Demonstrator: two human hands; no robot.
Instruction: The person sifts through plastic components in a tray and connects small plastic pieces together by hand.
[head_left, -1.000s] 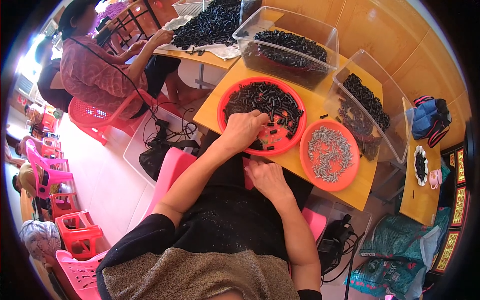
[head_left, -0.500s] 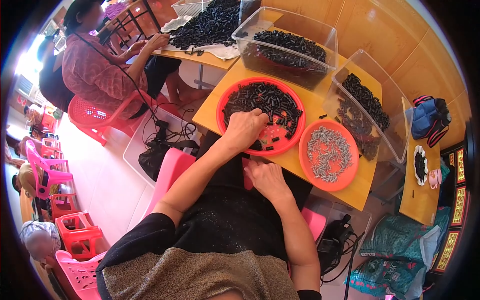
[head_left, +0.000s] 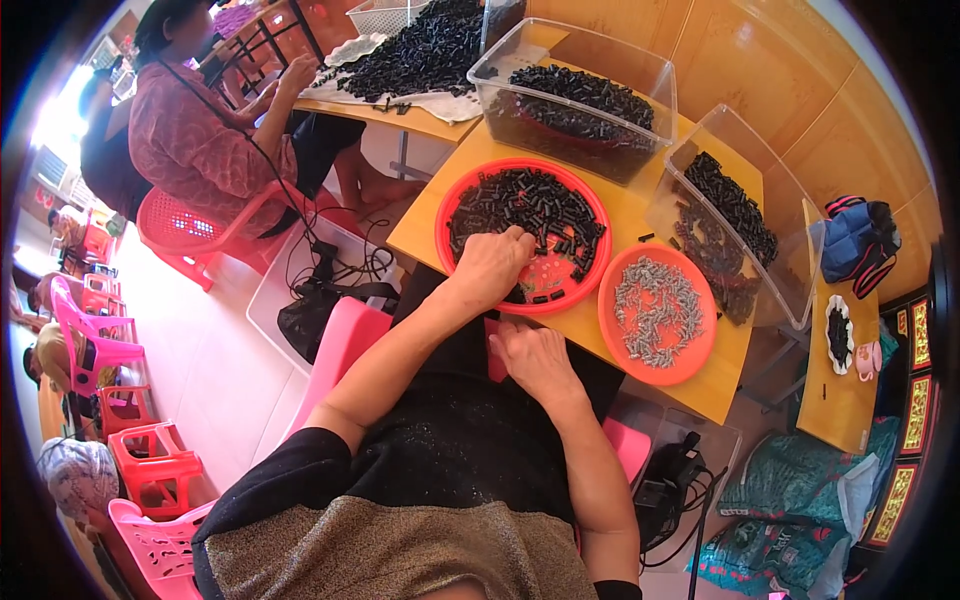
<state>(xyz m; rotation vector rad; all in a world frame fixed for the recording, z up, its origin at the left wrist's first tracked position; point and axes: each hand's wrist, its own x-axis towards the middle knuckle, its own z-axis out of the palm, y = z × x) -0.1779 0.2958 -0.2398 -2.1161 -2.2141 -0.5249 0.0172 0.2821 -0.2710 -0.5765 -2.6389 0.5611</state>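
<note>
My left hand [head_left: 492, 266] reaches over the near side of a round red tray [head_left: 443, 262]. Its fingers are bent together at the short black tubes [head_left: 520, 200] heaped there; whatever the fingertips pinch is hidden. Below the tray, by the table's front edge, my right hand [head_left: 540, 362] is curled closed above my lap, and I cannot make out what it holds. To the right of the red tray, an orange plate [head_left: 618, 345] bears many small silvery metal pieces [head_left: 655, 310]. A few loose tubes lie on the bare pink-red bottom of the tray.
Behind the trays stand two clear plastic bins [head_left: 560, 125] [head_left: 790, 270] of black tubes on the yellow table [head_left: 720, 390]. At the left, a seated co-worker [head_left: 215, 150] handles pieces beside a black heap [head_left: 420, 55]. Cables [head_left: 350, 250] and green sacks [head_left: 790, 480] lie lower down.
The co-worker's hands have drawn back and up from the black heap. My left hand stays at the tubes with barely any shift; my right hand keeps its place.
</note>
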